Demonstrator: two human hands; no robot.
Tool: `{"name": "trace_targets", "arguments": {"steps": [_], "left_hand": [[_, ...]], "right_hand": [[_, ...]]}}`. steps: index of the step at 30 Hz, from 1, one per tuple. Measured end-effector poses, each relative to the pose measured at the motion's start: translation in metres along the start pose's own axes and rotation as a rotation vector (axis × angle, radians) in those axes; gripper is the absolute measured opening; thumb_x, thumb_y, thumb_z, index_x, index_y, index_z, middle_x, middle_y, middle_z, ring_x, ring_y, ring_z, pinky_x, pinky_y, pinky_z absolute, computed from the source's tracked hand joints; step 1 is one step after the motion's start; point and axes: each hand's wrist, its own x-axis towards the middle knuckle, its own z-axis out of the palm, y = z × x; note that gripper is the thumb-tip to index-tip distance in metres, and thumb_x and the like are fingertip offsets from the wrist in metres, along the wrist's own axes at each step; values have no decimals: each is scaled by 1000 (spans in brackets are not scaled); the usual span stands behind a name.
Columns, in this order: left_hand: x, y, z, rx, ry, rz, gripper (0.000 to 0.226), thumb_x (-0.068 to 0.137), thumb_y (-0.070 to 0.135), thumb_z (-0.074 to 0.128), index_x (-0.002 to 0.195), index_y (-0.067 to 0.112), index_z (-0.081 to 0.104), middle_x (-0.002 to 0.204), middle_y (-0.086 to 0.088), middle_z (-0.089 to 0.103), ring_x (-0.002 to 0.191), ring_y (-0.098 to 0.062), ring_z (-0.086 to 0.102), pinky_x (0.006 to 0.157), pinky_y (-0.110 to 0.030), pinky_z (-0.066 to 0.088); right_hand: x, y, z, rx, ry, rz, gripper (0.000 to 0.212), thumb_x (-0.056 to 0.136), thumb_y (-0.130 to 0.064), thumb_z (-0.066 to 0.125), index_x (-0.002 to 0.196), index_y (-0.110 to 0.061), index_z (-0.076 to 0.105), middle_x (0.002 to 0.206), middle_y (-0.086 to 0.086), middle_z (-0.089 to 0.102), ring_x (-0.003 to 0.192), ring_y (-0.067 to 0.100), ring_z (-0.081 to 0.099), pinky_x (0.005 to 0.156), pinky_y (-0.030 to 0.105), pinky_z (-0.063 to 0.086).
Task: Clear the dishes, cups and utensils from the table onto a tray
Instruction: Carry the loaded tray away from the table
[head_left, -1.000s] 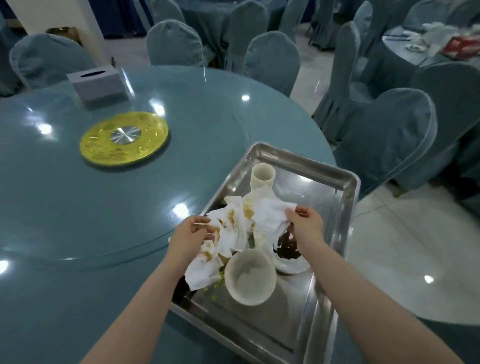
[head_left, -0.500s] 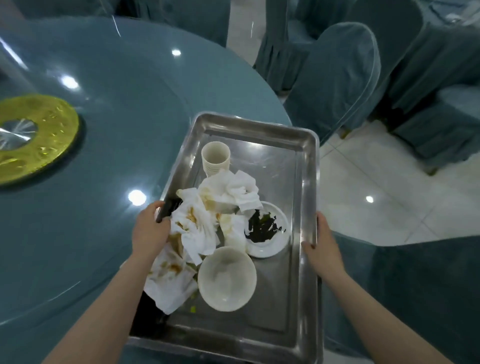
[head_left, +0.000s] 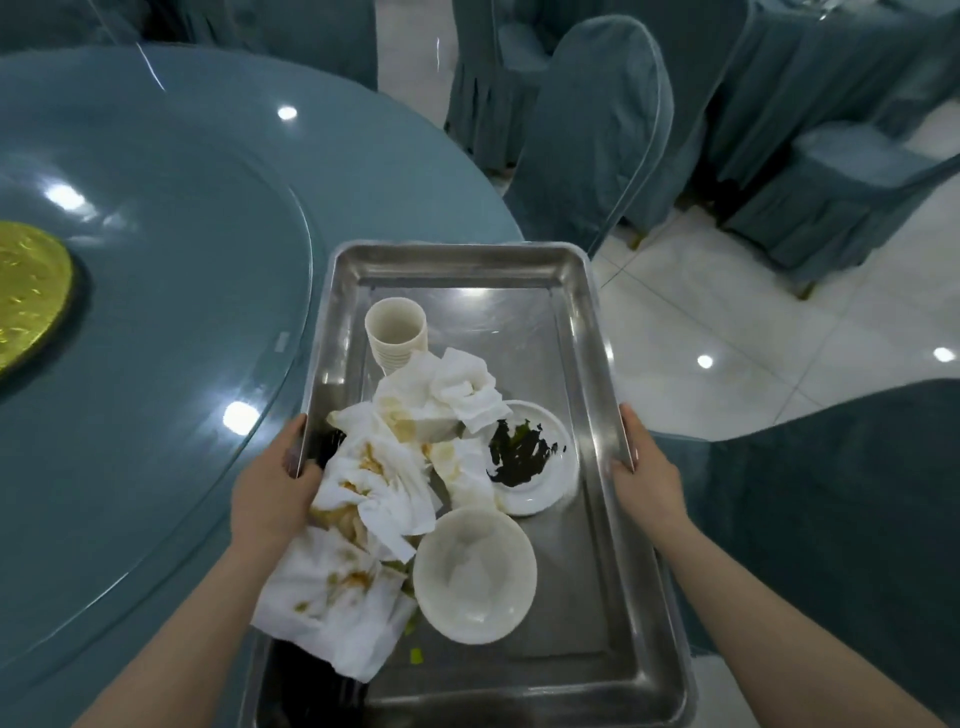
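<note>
From my head camera, my left hand (head_left: 270, 488) grips the left rim of the rectangular stainless steel tray (head_left: 597, 395), thumb hooked inside, and my right hand (head_left: 641, 470) clasps the right rim; a second ago both were among the crumpled stained white napkins (head_left: 379, 483). On the tray sit a ribbed cream cup (head_left: 396, 327), a white saucer with dark scraps (head_left: 540, 460) and an empty cream bowl (head_left: 475, 574). The tray's far end overlaps the edge of the round blue glass-topped table (head_left: 156, 312), nearer me than before.
</note>
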Motion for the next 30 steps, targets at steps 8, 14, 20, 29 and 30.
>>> {"name": "trace_targets", "arguments": {"steps": [8,14,20,29,30], "left_hand": [[1,95,-5,-120,57,185,55,82,16,58,133,36,53,56,6,49,55,-8,47,51,-26,34],[-24,201,-7,-284,82,350,56,78,11,62,130,32,57,51,5,42,47,-11,39,53,-29,37],[-84,321,24,-421,-18,494,53,77,8,63,123,34,60,52,3,40,42,-7,34,47,-26,36],[-224,473,134,-471,-196,584,44,74,14,75,116,24,65,89,-4,69,74,-14,62,70,-33,51],[-240,485,147,-482,-228,585,44,73,15,75,116,23,65,93,-2,69,77,-13,63,73,-35,52]], "right_hand": [[-16,20,-83,229,231,-44,70,89,-10,57,140,-50,30,120,-13,60,66,2,67,52,18,54],[-42,39,-192,227,465,-53,54,83,-15,56,131,-39,46,63,-7,53,53,7,48,52,22,42],[-88,98,-319,199,655,-56,55,79,-11,62,130,-30,54,76,-6,63,68,7,57,64,23,42],[-180,236,-492,55,776,35,49,79,-13,64,127,-21,60,101,3,67,81,15,56,78,28,45],[-189,251,-507,42,795,50,48,79,-12,63,126,-20,61,104,2,68,80,14,56,77,27,44]]}}
